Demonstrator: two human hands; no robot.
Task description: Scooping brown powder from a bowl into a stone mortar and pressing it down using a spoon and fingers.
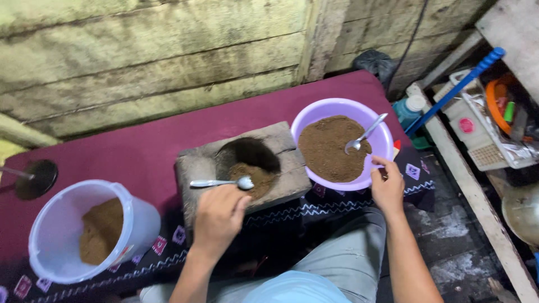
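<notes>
Head view | our left hand (216, 216) grasps metal spoon (222, 183) over grey stone mortar (244, 168) | our right hand (387, 188) pinches round purple plastic bowl (339, 143) rim | risk, we judge: a tug tips bowl, spilling brown powder (331, 147)

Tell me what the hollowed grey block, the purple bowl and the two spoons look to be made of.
Hollowed grey block: likely weathered wood, since it is rough, matte and grained. Round purple bowl: probably plastic, with a thin, smooth, slightly glossy rim. Silver spoon in the left hand and silver spoon in the bowl: apparently metal, shiny with bright glints.
</notes>
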